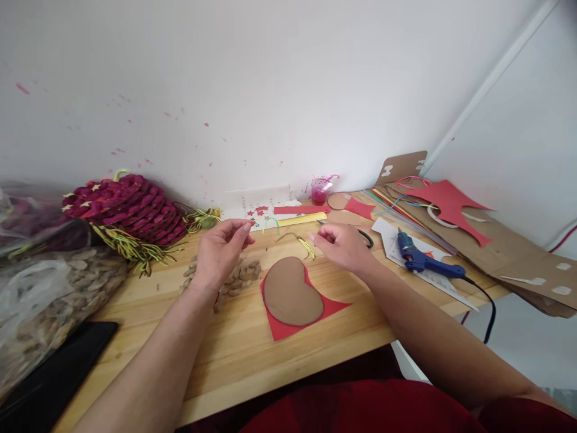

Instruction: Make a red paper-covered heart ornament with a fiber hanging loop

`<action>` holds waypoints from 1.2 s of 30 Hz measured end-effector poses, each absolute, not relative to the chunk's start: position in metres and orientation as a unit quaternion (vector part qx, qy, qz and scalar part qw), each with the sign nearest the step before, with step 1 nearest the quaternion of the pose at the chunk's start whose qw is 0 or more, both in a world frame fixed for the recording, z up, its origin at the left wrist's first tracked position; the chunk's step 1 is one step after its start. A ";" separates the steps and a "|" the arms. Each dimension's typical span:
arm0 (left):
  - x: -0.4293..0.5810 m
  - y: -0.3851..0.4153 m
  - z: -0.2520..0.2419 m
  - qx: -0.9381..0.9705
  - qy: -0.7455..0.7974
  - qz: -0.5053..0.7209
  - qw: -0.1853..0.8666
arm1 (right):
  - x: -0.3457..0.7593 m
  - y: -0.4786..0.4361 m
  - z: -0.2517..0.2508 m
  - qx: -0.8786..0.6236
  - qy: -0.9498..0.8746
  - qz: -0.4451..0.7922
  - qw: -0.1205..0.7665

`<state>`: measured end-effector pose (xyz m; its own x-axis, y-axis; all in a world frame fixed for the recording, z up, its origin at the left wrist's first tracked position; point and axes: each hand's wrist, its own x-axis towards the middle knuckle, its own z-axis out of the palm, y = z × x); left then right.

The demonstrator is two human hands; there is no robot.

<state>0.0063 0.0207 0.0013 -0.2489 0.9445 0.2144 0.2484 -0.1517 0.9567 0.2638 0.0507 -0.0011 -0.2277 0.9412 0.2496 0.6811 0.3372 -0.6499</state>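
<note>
My left hand (224, 248) is raised above a loose pile of unshelled peanuts (238, 278), its thumb and fingertips pressed together. Whatever it may pinch is too small to make out. Across from it, my right hand (343, 245) also has its fingers curled into a pinch, and I cannot see what is in them. Just left of those fingertips is a small yellow tassel (306, 246) with a thin brownish cord. Between my forearms a bean-shaped piece of brown cardboard (293, 291) lies on a red sheet (282, 332) with a cut edge.
Purple woven pieces (130, 207) are stacked at left, near bagged peanuts (67, 294). Behind lie a yellow ruler (311, 218), red strip (300, 210) and a cup of pink liquid (321, 191). Partly hidden scissors (366, 239) and a blue glue gun (424, 260) lie right.
</note>
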 end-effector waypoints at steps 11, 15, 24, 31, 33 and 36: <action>0.006 0.021 -0.001 0.576 0.581 0.520 0.244 | 0.285 0.077 -0.015 -0.547 -0.732 0.134 0.383; 0.004 0.022 -0.004 0.590 0.577 0.521 0.215 | 0.282 0.077 -0.021 -0.533 -0.739 0.169 0.376; 0.011 0.016 0.006 0.561 0.603 0.518 0.229 | 0.268 0.069 -0.020 -0.516 -0.776 0.160 0.325; 0.010 0.018 0.002 0.551 0.589 0.543 0.234 | 0.270 0.071 -0.020 -0.520 -0.771 0.144 0.337; 0.008 0.019 0.001 0.545 0.586 0.551 0.236 | 0.270 0.071 -0.020 -0.518 -0.771 0.146 0.340; 0.008 0.019 0.001 0.540 0.580 0.558 0.249 | 0.270 0.070 -0.019 -0.517 -0.769 0.146 0.347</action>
<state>0.0076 0.0195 0.0010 -0.2941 0.9029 0.3136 0.3480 -0.2044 0.9149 0.2697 0.0700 -0.0194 -0.2257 0.8961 0.3823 0.6930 0.4234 -0.5835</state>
